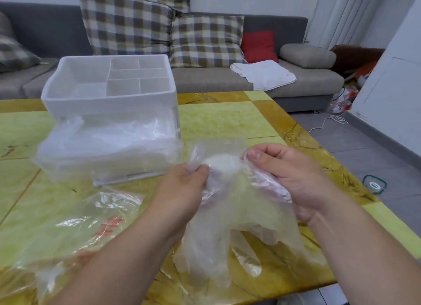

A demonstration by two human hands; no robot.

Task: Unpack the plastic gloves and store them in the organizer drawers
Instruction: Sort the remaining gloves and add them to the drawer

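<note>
I have the plastic gloves [227, 216] held up over the table's [230, 118] near edge, about midway along it, cuffs uppermost and the fingers hanging down toward the top. My left hand [182, 188] pinches the cuff film between thumb and curled fingers. My right hand [287, 177] is curled round the other side of the wad, thumb pressed on top. The step, as I judge it, is teasing a glove free or gathering the bundle for stowing. I would keep the pinch light and draw the hands apart slowly so the clinging sheets peel rather than tear, then fold the dangling fingers up before carrying it over. The organizer [109, 99] stands toward the far left corner, its lower drawer [109, 159] pulled out toward me with clear film heaped in it; that is where I reckon this bundle belongs. The emptied packaging bag [77, 225] lies at the near left corner, carrying red print too crumpled and blurred for me to read. I can find no other writing or brand on gloves or organizer.
</note>
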